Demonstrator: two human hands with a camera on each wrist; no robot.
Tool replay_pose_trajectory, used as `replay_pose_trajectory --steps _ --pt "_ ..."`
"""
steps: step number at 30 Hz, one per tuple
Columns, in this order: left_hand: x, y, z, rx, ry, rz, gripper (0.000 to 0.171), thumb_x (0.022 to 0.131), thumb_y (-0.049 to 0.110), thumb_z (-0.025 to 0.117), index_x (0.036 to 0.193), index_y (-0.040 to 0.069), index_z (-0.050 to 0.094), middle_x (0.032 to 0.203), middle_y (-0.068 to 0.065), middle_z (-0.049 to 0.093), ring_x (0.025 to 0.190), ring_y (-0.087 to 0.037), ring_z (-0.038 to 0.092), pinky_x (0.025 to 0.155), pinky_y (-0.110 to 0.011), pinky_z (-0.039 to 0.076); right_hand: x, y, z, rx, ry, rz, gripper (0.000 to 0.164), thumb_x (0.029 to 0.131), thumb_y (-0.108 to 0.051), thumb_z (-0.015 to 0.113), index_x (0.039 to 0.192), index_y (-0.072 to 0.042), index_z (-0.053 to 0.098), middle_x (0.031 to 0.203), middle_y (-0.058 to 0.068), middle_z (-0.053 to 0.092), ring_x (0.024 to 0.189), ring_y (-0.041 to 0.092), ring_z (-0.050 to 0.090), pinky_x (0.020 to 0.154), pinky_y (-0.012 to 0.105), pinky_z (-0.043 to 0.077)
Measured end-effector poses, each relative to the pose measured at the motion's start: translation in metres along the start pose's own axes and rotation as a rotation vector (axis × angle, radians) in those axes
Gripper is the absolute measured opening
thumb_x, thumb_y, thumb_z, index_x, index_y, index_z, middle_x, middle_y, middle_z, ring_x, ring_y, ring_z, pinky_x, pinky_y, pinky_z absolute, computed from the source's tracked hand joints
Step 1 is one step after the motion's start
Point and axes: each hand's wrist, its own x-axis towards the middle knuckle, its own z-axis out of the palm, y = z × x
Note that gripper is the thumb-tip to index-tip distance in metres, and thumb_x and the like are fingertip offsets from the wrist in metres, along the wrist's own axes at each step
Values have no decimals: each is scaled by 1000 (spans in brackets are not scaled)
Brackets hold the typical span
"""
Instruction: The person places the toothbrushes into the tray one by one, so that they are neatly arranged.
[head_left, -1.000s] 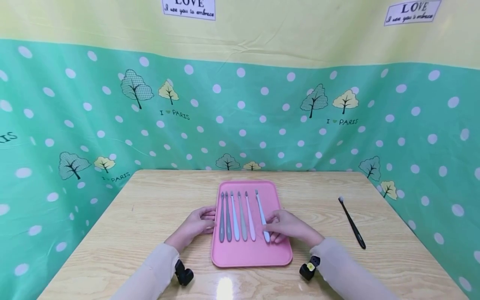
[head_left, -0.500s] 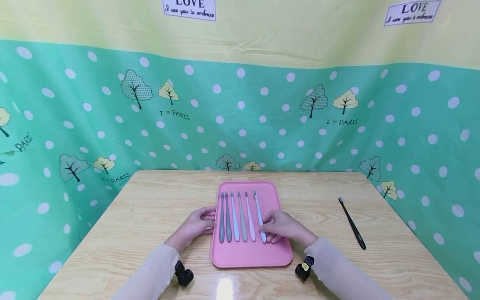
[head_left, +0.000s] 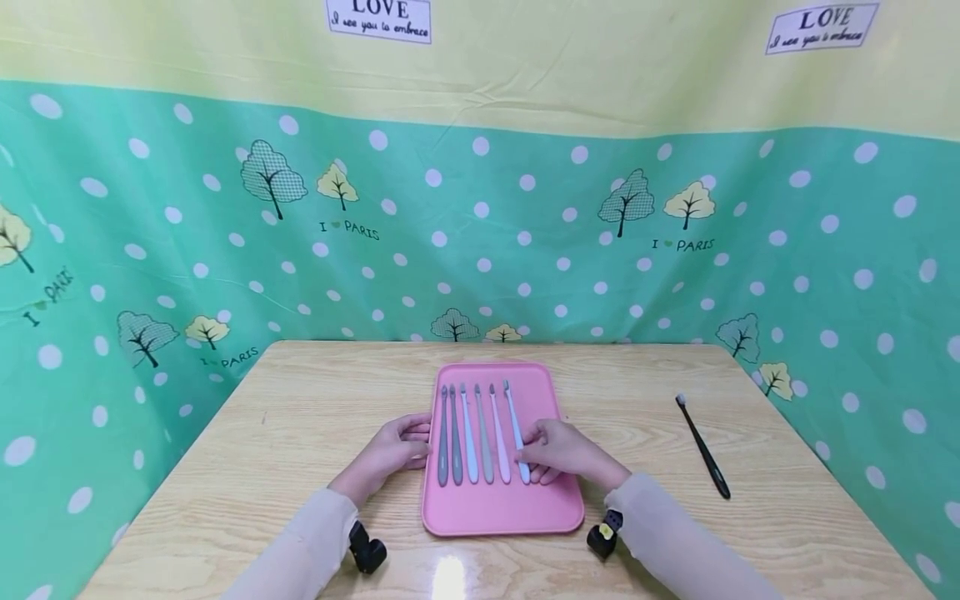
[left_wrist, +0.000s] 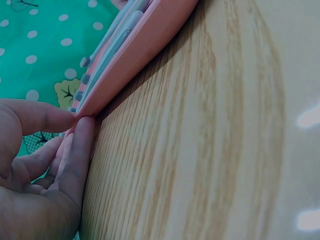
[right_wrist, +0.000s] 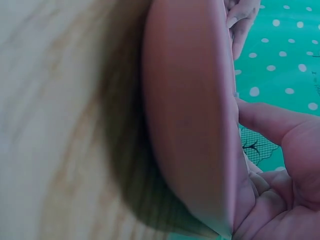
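On a pink tray [head_left: 502, 512] several toothbrushes lie side by side, bristle ends toward the far side. They are two dark grey ones, a light blue one, a grey-green one, a pink one [head_left: 498, 433] and, rightmost, a pale blue toothbrush [head_left: 513, 421]. My right hand [head_left: 566, 450] reaches over the tray's right rim and holds that rightmost toothbrush near its handle end. At the tray's left rim, my left hand [head_left: 395, 446] pinches the edge between thumb and finger, as the left wrist view shows. The tray wall [right_wrist: 190, 100] hides the held toothbrush in the right wrist view.
A black toothbrush [head_left: 703, 450] lies alone on the wooden table [head_left: 322, 383], to the right of the tray. Behind the table hangs a green and yellow curtain [head_left: 480, 208] with dots and trees.
My right hand has shifted left, bringing the pale blue toothbrush closer to the pink one and more in line with the row. The left hand stays at the tray's edge.
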Motion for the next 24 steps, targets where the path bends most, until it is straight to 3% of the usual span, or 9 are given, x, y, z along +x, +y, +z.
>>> replay_pose_trajectory --steps 8,24 --pt "-1 1 0 -2 1 5 62 85 -11 64 144 -6 46 126 -21 55 105 -26 62 86 -37 62 1 2 0 -13 7 3 33 92 -16 73 113 5 57 74 12 69 61 22 69 54 34 63" --pt "2 -1 1 -12 9 2 61 85 -12 65 143 -7 47 124 -20 56 102 -24 63 85 -37 62 -1 1 0 -14 27 -3 49 92 -19 73 129 6 53 76 12 68 60 21 69 53 35 63"
